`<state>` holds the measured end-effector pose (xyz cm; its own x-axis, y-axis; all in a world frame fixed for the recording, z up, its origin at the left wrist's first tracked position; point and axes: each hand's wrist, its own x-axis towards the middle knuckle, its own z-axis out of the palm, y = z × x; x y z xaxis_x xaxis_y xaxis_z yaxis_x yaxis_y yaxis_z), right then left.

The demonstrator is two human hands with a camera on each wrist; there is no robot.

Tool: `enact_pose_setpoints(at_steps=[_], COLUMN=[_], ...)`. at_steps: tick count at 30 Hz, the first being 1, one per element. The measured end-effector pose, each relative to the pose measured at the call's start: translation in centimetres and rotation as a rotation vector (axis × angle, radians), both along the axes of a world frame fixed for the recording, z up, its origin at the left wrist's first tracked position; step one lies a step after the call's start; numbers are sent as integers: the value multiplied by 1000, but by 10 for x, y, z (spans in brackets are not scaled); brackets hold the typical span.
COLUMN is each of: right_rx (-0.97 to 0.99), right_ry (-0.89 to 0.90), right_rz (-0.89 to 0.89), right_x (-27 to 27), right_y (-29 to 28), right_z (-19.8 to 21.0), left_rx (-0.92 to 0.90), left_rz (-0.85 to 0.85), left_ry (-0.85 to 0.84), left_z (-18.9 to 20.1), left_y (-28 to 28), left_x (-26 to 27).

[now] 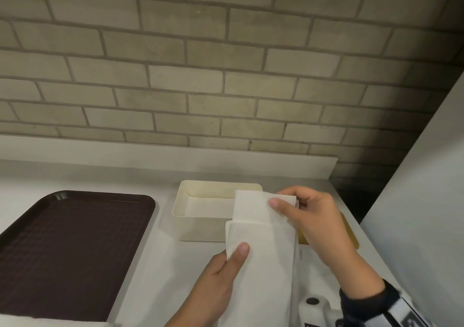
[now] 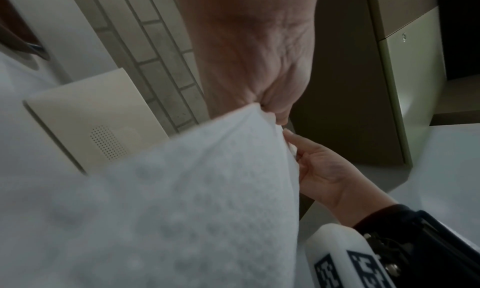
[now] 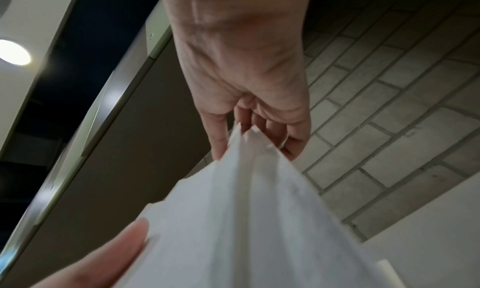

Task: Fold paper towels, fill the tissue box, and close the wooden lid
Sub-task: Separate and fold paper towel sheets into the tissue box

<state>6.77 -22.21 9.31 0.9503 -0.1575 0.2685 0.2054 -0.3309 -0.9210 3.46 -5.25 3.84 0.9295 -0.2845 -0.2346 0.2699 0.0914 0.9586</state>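
A long white paper towel (image 1: 266, 246) hangs folded between both hands above the counter, its top part doubled over. My right hand (image 1: 311, 216) pinches the folded top edge, thumb on the near face. My left hand (image 1: 226, 266) pinches the towel's left edge lower down. The cream tissue box (image 1: 198, 226) stands open behind the towel, with white paper lying flat inside. The wooden lid (image 1: 351, 236) lies on the counter to the right of the box, mostly hidden by my right hand. The towel (image 2: 197, 200) fills the left wrist view, and the box (image 2: 85, 116) shows behind it.
A dark brown tray (image 1: 70, 251) lies on the white counter (image 1: 155, 264) to the left of the box. A brick wall (image 1: 226, 63) rises behind. A tall white panel (image 1: 426, 201) stands at the right. More white paper (image 1: 50, 323) shows at the bottom left.
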Motion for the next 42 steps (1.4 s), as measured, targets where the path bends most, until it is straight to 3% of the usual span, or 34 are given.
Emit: enact_pose_setpoints(at_steps=[4, 13, 17, 20, 25, 28, 33, 37, 42], right_rx=[-3, -2, 28, 62, 124, 3, -183, -248, -182], right_ry=[-113, -354, -527, -634, -519, -539, -270, -329, -311], right_rz=[-3, -148, -255, -205, 12, 87, 32, -51, -8], right_x=[-4, 4, -5, -24, -44, -42, -2, 10, 16], right_y=[2, -20, -35, -44, -54, -22, -5, -2, 16], right_z=[-3, 9, 33, 65, 90, 82, 11, -9, -11], left_rx=[-25, -105, -164, -158, -61, -53, -152, -286, -182], left_rz=[87, 99, 146, 224, 246, 222, 121, 54, -5], left_ry=[43, 123, 166, 166, 95, 53, 23, 41, -141], left_z=[-6, -7, -16, -21, -12, 1, 30, 31, 21], left_y=[1, 0, 2, 7, 6, -4, -18, -17, -23], left_x=[1, 3, 11, 20, 35, 40, 34, 26, 24])
